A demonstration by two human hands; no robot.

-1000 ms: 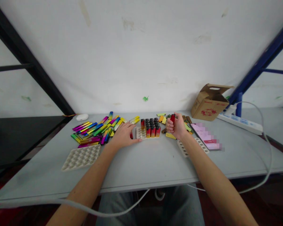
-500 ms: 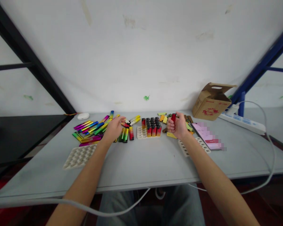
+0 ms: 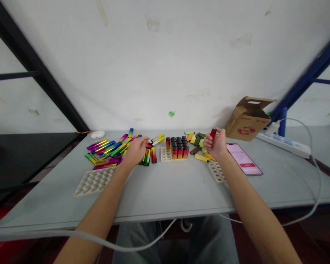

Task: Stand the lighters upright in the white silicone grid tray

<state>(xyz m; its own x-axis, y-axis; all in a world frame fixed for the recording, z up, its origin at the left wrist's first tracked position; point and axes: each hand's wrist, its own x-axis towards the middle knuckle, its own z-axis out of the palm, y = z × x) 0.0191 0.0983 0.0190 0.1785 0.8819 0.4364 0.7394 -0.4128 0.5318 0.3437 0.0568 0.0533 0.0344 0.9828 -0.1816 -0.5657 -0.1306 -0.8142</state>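
My right hand [image 3: 216,145] is closed around a red lighter [image 3: 213,134], which stands up out of the fist above scattered yellow, olive and brown pieces [image 3: 199,141]. At the near edge of a pile of shiny lighters [image 3: 110,148], my left hand [image 3: 136,150] has its fingers drawn together; what they hold, if anything, is too small to tell. Just right of those fingers lie a red lighter [image 3: 153,155] and a green-yellow one [image 3: 147,157]. Between my hands, a pale tray [image 3: 165,154] holds several upright red-yellow lighters [image 3: 180,151] with black tops.
An egg-carton-like tray [image 3: 92,182] lies left, partly under my left forearm. A second holed tray [image 3: 216,172] is partly covered by my right forearm. Beyond are a phone [image 3: 243,157], a cardboard box [image 3: 246,123], a power strip [image 3: 286,143] and a white case [image 3: 98,135].
My right hand has moved to the right with the red lighter, uncovering more of the yellow and olive pieces. My left hand has shifted slightly right and stays at the pile.
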